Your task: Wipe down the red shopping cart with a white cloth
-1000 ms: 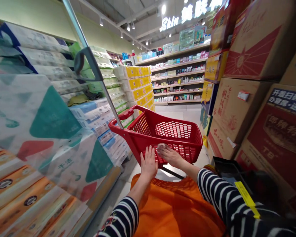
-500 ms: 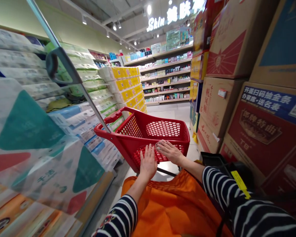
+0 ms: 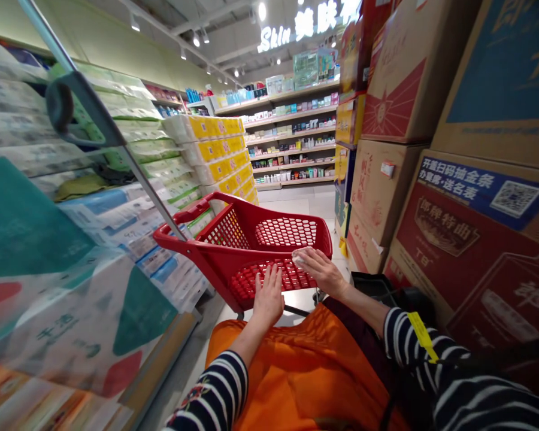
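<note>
A red plastic shopping cart (image 3: 251, 256) stands side-on before me, its handle end to the left. My left hand (image 3: 268, 299) is open, with its fingers spread near the latticed side; whether it touches the plastic I cannot tell. Under the fingers of my right hand (image 3: 322, 274) is a whitish crumpled cloth (image 3: 300, 255), held at the upper edge of the cart's side near the right end. The palm side of that hand is hidden. A metal pole (image 3: 139, 179) with a grey grip (image 3: 83, 114) rises leftward from the cart's handle end.
Stacked tissue packs (image 3: 58, 263) line the left, with yellow-and-white packs (image 3: 220, 146) further back. Cardboard boxes (image 3: 467, 239) are piled high on the right. Shelves of small goods (image 3: 296, 126) stand at the back. Pale floor (image 3: 317, 200) runs between the stacks.
My right hand has moved right along the cart's upper edge with the whitish cloth, away from my left hand. The view has shifted, so the cart and stacks sit further left.
</note>
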